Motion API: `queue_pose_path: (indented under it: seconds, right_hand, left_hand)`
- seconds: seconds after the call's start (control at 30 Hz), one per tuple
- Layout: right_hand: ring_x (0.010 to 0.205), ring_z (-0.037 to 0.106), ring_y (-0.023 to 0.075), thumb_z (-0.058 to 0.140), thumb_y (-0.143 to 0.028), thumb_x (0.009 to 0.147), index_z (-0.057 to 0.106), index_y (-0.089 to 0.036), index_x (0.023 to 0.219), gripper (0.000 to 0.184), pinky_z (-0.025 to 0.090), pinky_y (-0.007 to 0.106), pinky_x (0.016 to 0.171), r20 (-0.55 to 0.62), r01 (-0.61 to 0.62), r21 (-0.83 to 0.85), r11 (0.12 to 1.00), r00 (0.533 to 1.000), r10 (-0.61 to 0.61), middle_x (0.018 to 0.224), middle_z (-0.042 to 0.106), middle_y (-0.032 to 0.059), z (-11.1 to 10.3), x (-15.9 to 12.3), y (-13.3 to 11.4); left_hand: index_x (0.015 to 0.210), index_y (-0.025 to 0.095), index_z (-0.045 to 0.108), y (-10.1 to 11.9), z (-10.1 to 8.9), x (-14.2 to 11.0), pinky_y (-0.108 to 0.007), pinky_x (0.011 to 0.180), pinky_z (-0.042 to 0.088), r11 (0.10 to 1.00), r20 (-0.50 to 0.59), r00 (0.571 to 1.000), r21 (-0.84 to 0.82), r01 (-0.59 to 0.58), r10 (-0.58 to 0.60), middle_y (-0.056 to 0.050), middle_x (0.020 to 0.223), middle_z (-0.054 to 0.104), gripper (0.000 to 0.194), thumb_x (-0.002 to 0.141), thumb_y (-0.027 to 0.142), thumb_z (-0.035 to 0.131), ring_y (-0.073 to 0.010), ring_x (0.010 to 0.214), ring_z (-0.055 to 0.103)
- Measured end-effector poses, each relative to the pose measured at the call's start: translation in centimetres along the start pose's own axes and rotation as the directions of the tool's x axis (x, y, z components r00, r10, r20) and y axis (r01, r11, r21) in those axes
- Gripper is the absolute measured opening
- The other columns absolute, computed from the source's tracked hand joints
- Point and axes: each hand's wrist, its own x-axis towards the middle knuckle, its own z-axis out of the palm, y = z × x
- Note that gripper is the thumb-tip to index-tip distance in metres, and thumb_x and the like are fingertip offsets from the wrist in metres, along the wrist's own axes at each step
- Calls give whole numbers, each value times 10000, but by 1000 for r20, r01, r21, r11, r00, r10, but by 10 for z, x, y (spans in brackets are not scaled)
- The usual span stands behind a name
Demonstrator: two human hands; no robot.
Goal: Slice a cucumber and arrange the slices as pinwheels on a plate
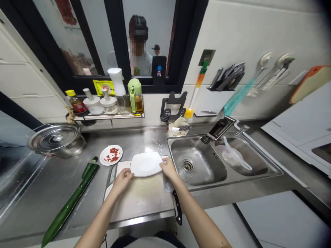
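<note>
A white plate [146, 164] with rounded corners is held level over the back of the cutting board [142, 203]. My left hand [124, 179] pinches its near left corner, and my right hand [168, 168] grips its right end. Nothing lies on this plate. Under my right forearm a knife [177, 207] rests at the board's right edge, its black handle towards me and its blade partly hidden. Left of the board, a round plate [111, 155] carries chopped red pieces. Beside that lie a long cucumber [69, 205] and shorter cut pieces of it [88, 170].
A double sink [199, 165] with a faucet [219, 129] is on the right; a plastic bag [235, 156] lies in its far basin. A lidded steel pot [57, 139] stands at the left. Seasoning jars and an oil bottle [136, 96] line a wall rack [108, 117].
</note>
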Motion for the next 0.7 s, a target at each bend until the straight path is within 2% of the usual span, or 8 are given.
queue_pose_path:
  seconds: [0.13,0.3,0.5,0.7]
  right_hand:
    - [640,553,158,527,-261,743,594,-169,1052,329,400,224,584,60,3,66,998,998,-7,715,623,3,3,-40,19]
    - [592,508,150,499,-265,775,569,-184,1106,349,392,230,571,92,27,31,999,995,-30,633,552,-25,8,-75,33]
    - [595,482,148,472,-262,785,555,-163,1113,353,376,239,591,95,58,-1,998,994,-58,604,485,-44,15,-92,42]
    - [598,488,160,458,-258,803,528,-152,1158,377,366,251,600,125,58,-89,994,991,-46,603,475,-44,22,-96,46]
  left_hand:
    - [1021,201,641,-29,-1,-38,-291,680,465,999,67,998,-50,-3,6,18,675,650,396,726,456,572,-185,680,624]
    - [1051,217,612,-58,9,-72,-287,696,466,998,67,997,-54,31,-28,44,664,621,390,723,426,581,-170,676,613]
    - [1088,198,590,-65,16,-85,-287,688,461,998,79,996,-48,48,-44,43,657,598,400,732,380,580,-169,678,603]
    - [1106,222,568,-64,17,-86,-286,729,443,992,73,993,91,88,-95,49,703,622,365,751,303,566,-165,729,621]
